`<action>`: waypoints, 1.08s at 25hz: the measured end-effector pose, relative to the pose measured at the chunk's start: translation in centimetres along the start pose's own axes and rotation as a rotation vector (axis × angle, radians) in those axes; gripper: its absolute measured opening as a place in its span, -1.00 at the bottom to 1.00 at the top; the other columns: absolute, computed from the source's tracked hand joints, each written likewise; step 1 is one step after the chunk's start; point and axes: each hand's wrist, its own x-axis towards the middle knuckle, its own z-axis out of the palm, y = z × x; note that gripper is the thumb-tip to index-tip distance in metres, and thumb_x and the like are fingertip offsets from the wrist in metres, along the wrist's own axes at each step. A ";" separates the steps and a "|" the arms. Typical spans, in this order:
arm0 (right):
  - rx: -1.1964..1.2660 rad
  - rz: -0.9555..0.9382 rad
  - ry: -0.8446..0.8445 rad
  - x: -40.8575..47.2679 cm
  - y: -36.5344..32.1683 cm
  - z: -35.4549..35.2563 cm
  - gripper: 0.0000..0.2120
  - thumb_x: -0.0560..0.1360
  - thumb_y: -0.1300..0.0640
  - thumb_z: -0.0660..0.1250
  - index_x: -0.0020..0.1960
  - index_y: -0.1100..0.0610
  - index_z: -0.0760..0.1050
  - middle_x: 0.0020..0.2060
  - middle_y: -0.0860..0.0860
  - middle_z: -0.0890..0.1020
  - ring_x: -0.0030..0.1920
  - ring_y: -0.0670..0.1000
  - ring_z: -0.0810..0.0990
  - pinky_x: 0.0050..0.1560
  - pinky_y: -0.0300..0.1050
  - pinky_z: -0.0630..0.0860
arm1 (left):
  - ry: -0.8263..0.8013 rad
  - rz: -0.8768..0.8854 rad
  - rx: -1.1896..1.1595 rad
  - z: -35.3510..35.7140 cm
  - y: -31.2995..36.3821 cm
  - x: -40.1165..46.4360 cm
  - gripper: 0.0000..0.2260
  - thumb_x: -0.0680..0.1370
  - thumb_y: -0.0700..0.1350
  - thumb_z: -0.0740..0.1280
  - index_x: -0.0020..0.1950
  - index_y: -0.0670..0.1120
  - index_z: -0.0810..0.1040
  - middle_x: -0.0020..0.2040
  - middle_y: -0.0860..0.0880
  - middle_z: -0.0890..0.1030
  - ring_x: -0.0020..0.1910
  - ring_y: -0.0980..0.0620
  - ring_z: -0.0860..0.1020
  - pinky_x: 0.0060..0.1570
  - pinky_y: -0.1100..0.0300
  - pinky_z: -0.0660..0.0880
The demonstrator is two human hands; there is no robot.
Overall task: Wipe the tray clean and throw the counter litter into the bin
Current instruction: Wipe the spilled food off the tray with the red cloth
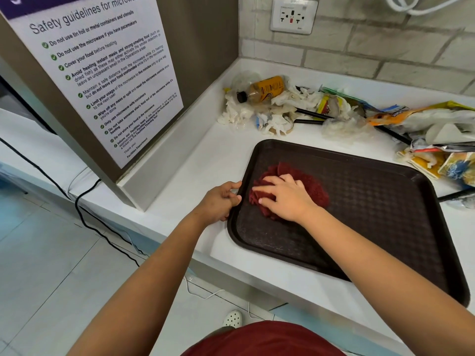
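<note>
A dark brown plastic tray [380,201] lies on the white counter. My left hand [221,201] grips the tray's left rim. My right hand [288,196] presses flat on a crumpled dark red cloth [316,188] in the tray's left half. Behind the tray lies a heap of litter: a plastic bottle with a yellow label [264,91], crumpled white tissues [239,111], black straws [311,114] and snack wrappers [390,115]. No bin is in view.
A tall panel with a microwave safety poster [102,68] stands at the counter's left end. A wall socket [293,16] sits above the litter on the brick wall. More wrappers [442,160] crowd the tray's far right corner. Black cables [84,209] hang off the counter's edge.
</note>
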 end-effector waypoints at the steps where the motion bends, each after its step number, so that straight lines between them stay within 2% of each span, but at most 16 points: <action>1: -0.004 0.063 0.037 0.4 -0.3 0.2 -0.63 0.57 -0.13 0.09 0.37 -0.24 0.30 0.46 -0.11 0.21 0.41 0.12 0.12 0.35 0.09 0.12 | -0.003 -0.010 0.011 0.0 0.1 0.0 -0.65 0.59 -0.19 0.22 0.37 0.02 0.38 -0.20 -0.16 0.35 -0.39 0.03 0.28 -0.49 0.32 0.29; 4: -0.009 0.107 0.057 0.5 -1.8 0.7 -0.64 0.57 -0.08 0.10 0.37 -0.23 0.31 0.46 -0.11 0.20 0.41 0.15 0.11 0.36 0.10 0.11 | 0.001 -0.037 0.019 -0.1 0.4 0.1 -0.68 0.59 -0.17 0.23 0.33 0.06 0.40 -0.28 -0.13 0.36 -0.40 0.03 0.31 -0.42 0.24 0.33; 12: -0.066 -0.270 -0.067 -3.1 -3.2 1.1 -0.62 0.56 0.07 0.17 0.33 -0.23 0.36 0.45 -0.19 0.18 0.44 0.11 0.03 0.33 0.11 0.05 | 0.046 -0.043 0.023 0.0 0.6 0.4 -0.73 0.58 -0.15 0.24 0.27 0.05 0.44 -0.41 -0.02 0.36 -0.48 0.06 0.31 -0.51 0.26 0.33; 16: -0.132 -0.367 -0.072 -3.4 -1.5 0.9 -0.65 0.54 0.01 0.18 0.27 -0.30 0.39 0.43 -0.23 0.22 0.44 0.04 0.06 0.29 0.04 0.09 | 0.031 -0.028 0.027 0.1 0.6 0.2 -0.70 0.58 -0.16 0.24 0.31 0.03 0.42 -0.41 -0.02 0.34 -0.47 0.06 0.30 -0.51 0.28 0.32; 19: -0.101 -0.273 -0.015 -3.4 -0.2 0.9 -0.70 0.54 -0.06 0.18 0.23 -0.34 0.40 0.40 -0.24 0.26 0.41 0.01 0.13 0.23 0.01 0.13 | 0.013 -0.033 0.056 -0.1 0.5 0.3 -0.69 0.59 -0.14 0.23 0.33 0.05 0.40 -0.37 -0.03 0.38 -0.45 0.07 0.32 -0.48 0.28 0.34; 23: -0.039 0.026 0.075 -2.5 1.0 1.0 -0.70 0.55 -0.09 0.14 0.26 -0.28 0.40 0.41 -0.19 0.28 0.37 0.09 0.18 0.21 0.07 0.18 | 0.025 -0.033 0.063 0.1 0.3 0.3 -0.68 0.59 -0.11 0.23 0.34 0.05 0.40 -0.38 -0.01 0.39 -0.44 0.06 0.32 -0.45 0.24 0.34; 25: -0.034 0.069 0.091 -2.2 0.1 1.1 -0.69 0.55 -0.07 0.13 0.27 -0.26 0.41 0.41 -0.18 0.28 0.37 0.12 0.17 0.23 0.09 0.17 | 0.039 -0.036 0.074 0.1 0.4 0.3 -0.69 0.59 -0.11 0.23 0.33 0.05 0.40 -0.37 0.00 0.40 -0.43 0.06 0.33 -0.45 0.24 0.34; 27: -0.035 0.016 0.101 -2.6 -1.4 1.5 -0.69 0.54 -0.05 0.15 0.26 -0.26 0.41 0.41 -0.20 0.27 0.37 0.12 0.16 0.24 0.10 0.16 | 0.042 -0.040 0.061 0.1 0.5 0.4 -0.71 0.59 -0.12 0.23 0.31 0.05 0.42 -0.37 0.00 0.40 -0.45 0.06 0.33 -0.48 0.26 0.33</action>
